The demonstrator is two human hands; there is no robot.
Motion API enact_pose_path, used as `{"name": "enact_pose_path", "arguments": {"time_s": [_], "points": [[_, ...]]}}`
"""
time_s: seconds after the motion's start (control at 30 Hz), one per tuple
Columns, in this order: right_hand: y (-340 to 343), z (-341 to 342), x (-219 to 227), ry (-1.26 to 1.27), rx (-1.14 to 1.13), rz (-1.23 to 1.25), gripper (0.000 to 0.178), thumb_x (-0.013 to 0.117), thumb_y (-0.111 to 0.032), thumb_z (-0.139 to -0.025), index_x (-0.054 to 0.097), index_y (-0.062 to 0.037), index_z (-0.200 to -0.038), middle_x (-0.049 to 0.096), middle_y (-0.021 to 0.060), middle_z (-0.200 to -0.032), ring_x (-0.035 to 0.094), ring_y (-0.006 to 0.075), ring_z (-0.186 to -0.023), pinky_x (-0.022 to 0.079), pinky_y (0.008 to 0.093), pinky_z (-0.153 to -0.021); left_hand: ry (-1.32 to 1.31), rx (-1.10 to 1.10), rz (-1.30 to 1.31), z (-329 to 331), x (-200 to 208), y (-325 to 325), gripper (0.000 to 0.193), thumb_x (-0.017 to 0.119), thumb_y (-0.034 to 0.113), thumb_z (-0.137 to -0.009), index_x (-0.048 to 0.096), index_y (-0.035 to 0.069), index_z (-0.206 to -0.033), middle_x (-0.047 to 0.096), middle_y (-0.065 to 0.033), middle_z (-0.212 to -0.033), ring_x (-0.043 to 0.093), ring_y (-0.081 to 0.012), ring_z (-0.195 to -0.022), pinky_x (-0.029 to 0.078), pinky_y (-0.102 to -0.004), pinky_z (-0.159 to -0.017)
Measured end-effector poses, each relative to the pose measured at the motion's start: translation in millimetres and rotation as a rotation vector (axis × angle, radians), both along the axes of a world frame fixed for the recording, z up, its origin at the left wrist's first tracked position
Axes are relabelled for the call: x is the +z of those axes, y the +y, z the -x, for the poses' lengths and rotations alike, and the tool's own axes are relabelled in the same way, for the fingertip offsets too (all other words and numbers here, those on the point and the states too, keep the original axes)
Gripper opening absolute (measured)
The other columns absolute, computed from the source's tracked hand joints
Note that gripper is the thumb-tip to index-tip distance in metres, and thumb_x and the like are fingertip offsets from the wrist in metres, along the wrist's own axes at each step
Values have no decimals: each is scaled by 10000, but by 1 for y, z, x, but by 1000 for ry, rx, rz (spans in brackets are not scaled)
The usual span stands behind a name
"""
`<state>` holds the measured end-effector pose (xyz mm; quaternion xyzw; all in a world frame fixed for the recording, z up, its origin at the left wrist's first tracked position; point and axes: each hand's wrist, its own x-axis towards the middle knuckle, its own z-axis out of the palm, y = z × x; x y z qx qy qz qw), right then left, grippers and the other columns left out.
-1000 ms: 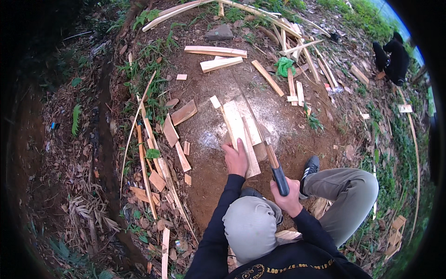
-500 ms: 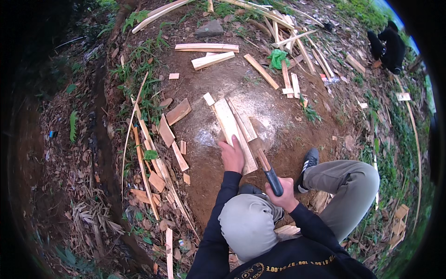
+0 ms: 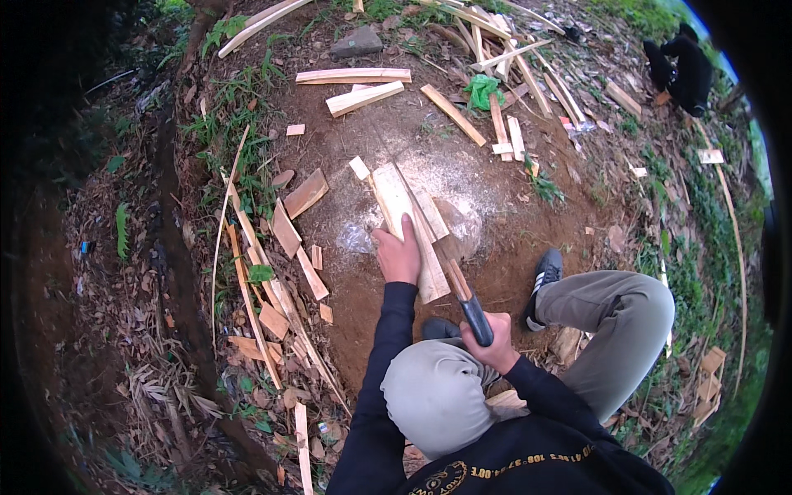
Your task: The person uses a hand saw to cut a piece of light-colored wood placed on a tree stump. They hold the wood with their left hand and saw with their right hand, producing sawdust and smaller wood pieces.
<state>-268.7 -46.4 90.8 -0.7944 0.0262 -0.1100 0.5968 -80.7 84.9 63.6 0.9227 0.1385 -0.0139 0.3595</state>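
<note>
A pale wooden board (image 3: 431, 282) slants away from me over the work spot, with its lower end near my shoes. My left hand (image 3: 399, 250) is closed on its left edge, the thumb lying on top. In my right hand (image 3: 493, 343), the fingers wrap round the black grip of a long-bladed tool (image 3: 473, 320), perhaps a machete. Its narrow dark blade runs along the board's right side, partly hidden between wood pieces. A shorter wood piece (image 3: 430, 214) lies just right of the blade. Under it, a round stump top (image 3: 464, 228) shows in part.
Pale sawdust covers the dirt around the stump. Offcuts (image 3: 305, 193) and long strips (image 3: 245, 301) lie to the left. More planks (image 3: 367, 98), a grey stone (image 3: 356, 42) and a green plastic bag (image 3: 483, 92) lie farther off. A dark-clothed person (image 3: 686, 73) crouches at the far right.
The whole view has shifted slightly, so the scene sits a little farther left and up. Both hands keep their hold on the board and the tool, with little other visible movement.
</note>
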Motion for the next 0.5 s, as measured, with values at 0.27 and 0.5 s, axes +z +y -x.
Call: {"name": "enact_pose_path", "arguments": {"time_s": [0.27, 0.5], "points": [[1, -4, -2, -28, 56, -21, 96, 692, -77, -740, 616, -24, -713, 550, 134, -558, 605, 269, -478, 466, 351, -486, -8, -14, 19, -5, -5, 4, 692, 440, 540, -976, 402, -118, -1189, 585, -421, -1049, 592, -528, -1009, 442, -533, -899], [0, -2, -9, -7, 77, -28, 89, 692, -71, -738, 620, -27, -713, 553, 129, -560, 600, 269, -474, 463, 345, -484, -27, 67, 24, -20, 2, -2, 688, 426, 543, -976, 407, -105, -1206, 609, -403, -1018, 608, -512, -1003, 457, -535, -888]]}}
